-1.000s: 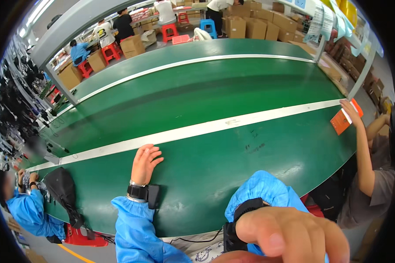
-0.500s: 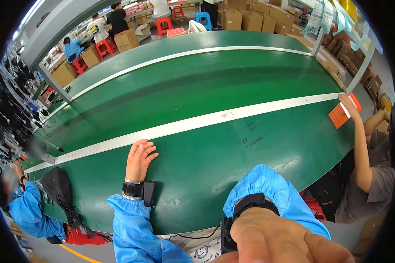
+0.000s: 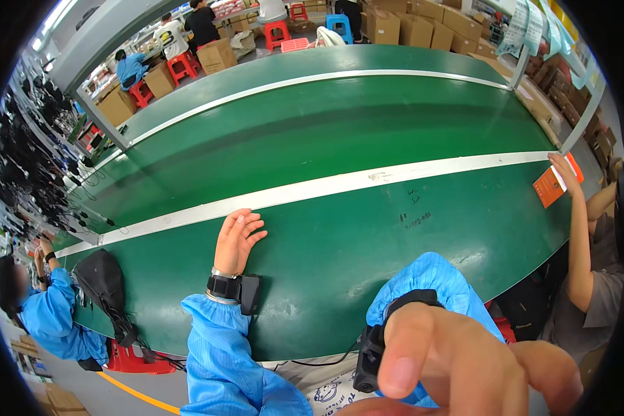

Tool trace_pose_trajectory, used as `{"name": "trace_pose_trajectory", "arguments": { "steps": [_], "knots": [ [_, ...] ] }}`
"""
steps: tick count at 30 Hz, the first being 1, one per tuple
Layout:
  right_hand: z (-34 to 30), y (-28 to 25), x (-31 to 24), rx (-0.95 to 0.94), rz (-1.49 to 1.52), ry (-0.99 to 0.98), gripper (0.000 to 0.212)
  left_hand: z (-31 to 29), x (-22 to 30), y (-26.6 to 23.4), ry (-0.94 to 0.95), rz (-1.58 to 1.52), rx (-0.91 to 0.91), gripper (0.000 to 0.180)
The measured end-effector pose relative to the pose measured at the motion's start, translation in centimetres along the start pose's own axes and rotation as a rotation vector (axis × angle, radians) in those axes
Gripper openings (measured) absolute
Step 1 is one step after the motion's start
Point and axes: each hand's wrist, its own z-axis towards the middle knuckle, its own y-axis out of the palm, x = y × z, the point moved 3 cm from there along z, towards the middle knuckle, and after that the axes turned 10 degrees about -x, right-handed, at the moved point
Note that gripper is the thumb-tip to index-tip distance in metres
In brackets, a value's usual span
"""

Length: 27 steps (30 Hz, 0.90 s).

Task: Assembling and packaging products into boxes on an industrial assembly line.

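Note:
My left hand [image 3: 237, 243] rests by its edge on the green tabletop [image 3: 312, 270], just short of the white strip [image 3: 326, 188]. Its fingers are loosely bent and apart, with nothing in them. Raised close to the camera, my right hand [image 3: 464, 353] looms large at the lower right. Its fingers point towards me, bent but apart, and I see nothing held; the lower part is cut off by the picture's edge. Both wrists wear black bands with a small black device; the one on my right wrist [image 3: 371, 357] hangs beside the hand.
A black bag [image 3: 100, 284] lies at the left near a co-worker in blue [image 3: 52, 312]. At the right, another person's hand [image 3: 566, 170] touches an orange packet [image 3: 549, 186]. Metal posts [image 3: 584, 114] rise from the table; dark cables [image 3: 41, 152] hang left. Cartons [image 3: 416, 31] stand behind.
My right hand has turned, its fingers now showing more and pointing towards the camera. The whole view has shifted slightly; my left hand stays resting on the table.

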Motion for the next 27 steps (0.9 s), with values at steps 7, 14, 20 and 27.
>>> {"name": "trace_pose_trajectory", "arguments": {
  "steps": [7, 14, 20, 27],
  "knots": [
    [1.5, -1.3, 0.5, -0.045, -0.047, -0.034, 0.038, 0.9, -0.6, 1.1, 0.0, -0.025, -0.042, 0.028],
    [-0.5, -1.6, -1.6, -0.087, -0.041, -0.073, 0.041, 0.3, -0.3, 0.1, -0.007, -0.025, -0.023, 0.027],
    [3.7, -6.0, -3.8, -0.102, -0.187, -0.168, 0.044, 0.8, -0.6, 0.8, 0.015, -0.035, -0.069, 0.027],
    [3.9, -10.0, -2.9, 0.232, -0.175, -0.242, 0.038, 0.1, -0.3, 0.1, 0.021, -0.011, -0.039, 0.03]
  ]
}}
